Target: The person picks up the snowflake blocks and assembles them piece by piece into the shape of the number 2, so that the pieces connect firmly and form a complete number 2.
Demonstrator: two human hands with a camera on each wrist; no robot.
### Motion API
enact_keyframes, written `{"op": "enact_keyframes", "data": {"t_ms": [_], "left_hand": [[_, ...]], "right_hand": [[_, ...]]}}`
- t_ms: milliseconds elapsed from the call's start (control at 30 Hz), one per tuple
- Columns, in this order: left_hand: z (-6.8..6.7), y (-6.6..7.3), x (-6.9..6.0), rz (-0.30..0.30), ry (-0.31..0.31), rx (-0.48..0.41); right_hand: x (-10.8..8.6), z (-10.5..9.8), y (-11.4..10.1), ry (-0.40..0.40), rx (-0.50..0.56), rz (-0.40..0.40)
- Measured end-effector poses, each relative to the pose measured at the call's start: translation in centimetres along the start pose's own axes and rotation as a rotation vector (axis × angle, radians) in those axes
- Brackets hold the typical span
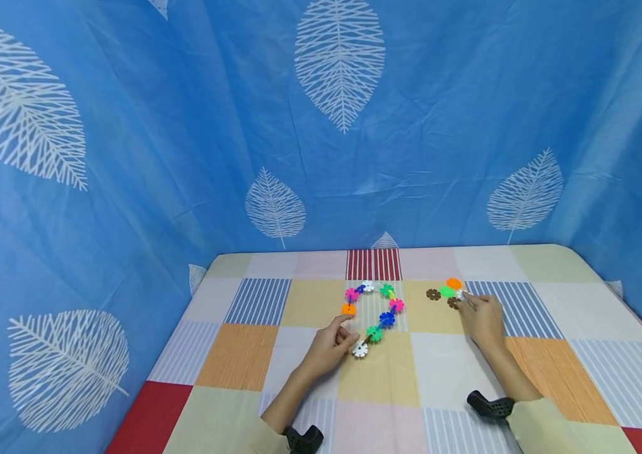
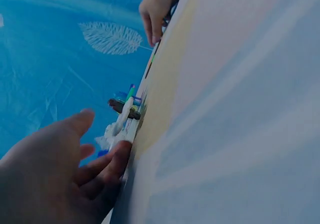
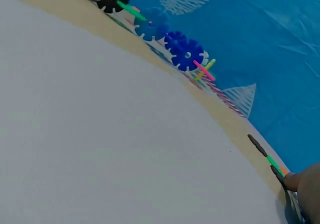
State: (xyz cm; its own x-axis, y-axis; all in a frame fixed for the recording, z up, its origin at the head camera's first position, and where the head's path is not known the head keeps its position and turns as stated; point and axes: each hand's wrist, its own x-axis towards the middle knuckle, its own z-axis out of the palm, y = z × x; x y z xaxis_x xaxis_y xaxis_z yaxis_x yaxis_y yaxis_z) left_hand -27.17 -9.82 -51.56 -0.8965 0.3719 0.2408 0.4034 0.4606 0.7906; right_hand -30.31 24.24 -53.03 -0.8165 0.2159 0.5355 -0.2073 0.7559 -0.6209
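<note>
A curved chain of interlocking snowflake discs lies on the patchwork cloth in the head view, with pink, blue, green and white pieces. My left hand (image 1: 329,347) rests beside its open lower end, between an orange disc (image 1: 348,309) and a white disc (image 1: 360,349). Its fingers are loosely bent, thumb apart, with nothing gripped in the left wrist view. My right hand (image 1: 482,321) reaches down to a small group of loose discs, its fingertips at a white disc (image 1: 460,294). Whether they pinch that disc is hidden.
Near the right hand lie a brown disc (image 1: 433,294), a green disc (image 1: 447,292) and an orange disc (image 1: 454,284); another brown disc (image 1: 453,303) is by the fingertips. A blue leaf-print curtain (image 1: 412,157) hangs behind the table.
</note>
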Motion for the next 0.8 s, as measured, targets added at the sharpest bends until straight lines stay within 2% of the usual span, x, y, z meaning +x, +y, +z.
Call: {"op": "enact_keyframes", "data": {"t_ms": [100,200,300,400,500,600,700,800], "left_hand": [[0.1,0.4,-0.2,-0.053,-0.121,-0.046],[0.0,0.8,-0.3,-0.131,-0.213,-0.178],[-0.2,1.1,-0.4,-0.211,-0.270,-0.309],[-0.3,1.1,-0.5,-0.269,-0.304,-0.387],[-0.3,0.9,-0.6,-0.309,-0.315,-0.432],[-0.1,0.7,-0.7,-0.340,-0.292,-0.479],[0.1,0.5,-0.6,-0.342,-0.266,-0.502],[0.3,0.5,-0.6,-0.324,-0.239,-0.475]], "right_hand": [[-0.1,-0.1,0.4,-0.001,-0.022,-0.034],[-0.1,0.0,0.4,0.000,-0.052,-0.068],[-0.2,0.0,0.5,-0.017,-0.076,-0.080],[-0.4,0.0,0.4,-0.067,-0.098,-0.070],[-0.5,-0.2,0.4,-0.127,-0.116,-0.064],[-0.7,-0.2,0.2,-0.152,-0.122,-0.073],[-0.8,0.0,0.0,-0.142,-0.109,-0.077],[-0.8,0.3,0.0,-0.132,-0.090,-0.072]]}}
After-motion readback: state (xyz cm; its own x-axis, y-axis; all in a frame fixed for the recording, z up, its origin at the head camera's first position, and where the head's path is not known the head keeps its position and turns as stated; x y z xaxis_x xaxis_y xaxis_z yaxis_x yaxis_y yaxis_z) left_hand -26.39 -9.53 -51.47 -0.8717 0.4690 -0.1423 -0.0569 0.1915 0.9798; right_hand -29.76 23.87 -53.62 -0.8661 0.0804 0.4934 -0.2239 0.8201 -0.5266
